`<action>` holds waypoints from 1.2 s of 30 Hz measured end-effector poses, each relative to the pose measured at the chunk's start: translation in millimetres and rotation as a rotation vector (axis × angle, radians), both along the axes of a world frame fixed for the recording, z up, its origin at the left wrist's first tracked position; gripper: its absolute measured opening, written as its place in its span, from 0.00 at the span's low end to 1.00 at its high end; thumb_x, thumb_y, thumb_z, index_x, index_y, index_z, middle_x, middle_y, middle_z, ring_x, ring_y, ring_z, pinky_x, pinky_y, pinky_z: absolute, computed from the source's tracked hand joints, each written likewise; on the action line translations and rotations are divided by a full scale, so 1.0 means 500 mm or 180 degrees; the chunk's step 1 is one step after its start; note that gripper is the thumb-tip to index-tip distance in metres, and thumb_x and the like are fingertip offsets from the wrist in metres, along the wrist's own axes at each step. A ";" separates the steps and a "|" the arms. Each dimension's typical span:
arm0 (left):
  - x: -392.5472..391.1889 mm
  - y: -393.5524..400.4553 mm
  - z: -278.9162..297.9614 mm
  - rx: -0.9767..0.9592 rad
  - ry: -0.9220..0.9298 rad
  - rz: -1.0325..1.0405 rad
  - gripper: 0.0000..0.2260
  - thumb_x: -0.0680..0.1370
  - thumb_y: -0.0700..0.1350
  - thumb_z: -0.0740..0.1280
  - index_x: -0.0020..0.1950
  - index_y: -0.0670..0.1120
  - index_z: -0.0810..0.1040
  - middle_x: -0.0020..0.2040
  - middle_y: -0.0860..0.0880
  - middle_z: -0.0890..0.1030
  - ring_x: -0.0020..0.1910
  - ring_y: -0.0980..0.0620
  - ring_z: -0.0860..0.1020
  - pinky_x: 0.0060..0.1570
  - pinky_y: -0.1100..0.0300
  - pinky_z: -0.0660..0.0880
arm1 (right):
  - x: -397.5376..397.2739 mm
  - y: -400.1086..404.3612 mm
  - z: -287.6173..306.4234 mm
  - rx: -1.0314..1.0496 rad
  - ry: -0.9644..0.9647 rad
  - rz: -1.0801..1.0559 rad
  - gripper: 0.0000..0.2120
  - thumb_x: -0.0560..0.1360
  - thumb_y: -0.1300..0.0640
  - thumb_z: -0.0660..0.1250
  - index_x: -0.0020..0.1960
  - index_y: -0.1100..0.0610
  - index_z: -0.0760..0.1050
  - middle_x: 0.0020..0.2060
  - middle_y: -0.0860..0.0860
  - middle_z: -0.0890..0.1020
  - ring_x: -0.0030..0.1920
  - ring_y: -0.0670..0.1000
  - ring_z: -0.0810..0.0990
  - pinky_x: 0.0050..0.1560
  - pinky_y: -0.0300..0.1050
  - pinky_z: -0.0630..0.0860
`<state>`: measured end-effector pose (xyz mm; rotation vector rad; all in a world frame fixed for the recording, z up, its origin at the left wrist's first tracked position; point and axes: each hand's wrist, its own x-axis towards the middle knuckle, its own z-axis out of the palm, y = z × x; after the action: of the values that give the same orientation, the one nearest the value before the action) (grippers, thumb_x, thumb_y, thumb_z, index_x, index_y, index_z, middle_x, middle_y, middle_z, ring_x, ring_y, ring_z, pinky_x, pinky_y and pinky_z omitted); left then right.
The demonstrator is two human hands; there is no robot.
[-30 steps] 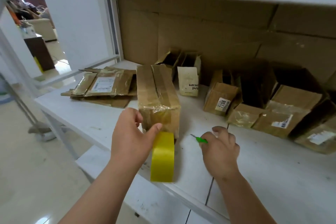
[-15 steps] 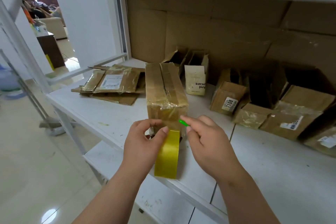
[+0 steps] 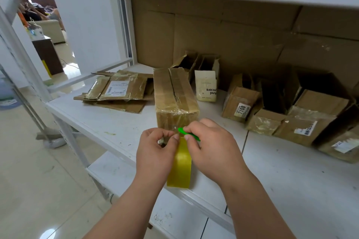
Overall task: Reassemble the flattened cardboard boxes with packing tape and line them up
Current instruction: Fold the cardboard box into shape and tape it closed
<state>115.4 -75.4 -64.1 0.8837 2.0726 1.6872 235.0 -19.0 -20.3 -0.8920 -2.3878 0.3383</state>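
The tape roll (image 3: 179, 167) stands on edge at the front lip of the white desk (image 3: 291, 170), just in front of the assembled box (image 3: 174, 95), whose long axis runs straight away from the person toward the cardboard-lined back wall. The near end face of that box is directly behind the roll, and a run of clear tape seems to bridge from the roll's top up onto that face.

The left hand (image 3: 155, 153) has a narrow grip, thumb and fingers pinching at the roll's upper edge, on the roll's left. The right hand (image 3: 211, 147), on the roll's right, pinches a small green cutter (image 3: 187, 133) whose tip sits just above the roll, between roll and box.

Both hands are equally near. The likely step is severing the tape, so what matters is that the cutter crosses the strip's width, at right angles to the box's long axis.

Left of the box lies a stack of flattened boxes (image 3: 118, 91); right of it, further boxes (image 3: 291, 118) sit in a loose row.
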 end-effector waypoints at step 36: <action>-0.001 0.031 0.000 -0.0088 -0.0085 0.0073 0.06 0.77 0.44 0.69 0.40 0.49 0.79 0.53 0.60 0.80 0.52 0.60 0.76 0.45 0.61 0.70 | 0.090 0.098 -0.028 -0.0882 0.0587 -0.0683 0.06 0.77 0.56 0.68 0.48 0.45 0.79 0.40 0.40 0.78 0.39 0.39 0.75 0.36 0.32 0.65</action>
<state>114.7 -59.8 -64.3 0.8277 2.0910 1.6688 279.7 30.0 -34.4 -1.1759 -2.0845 0.6474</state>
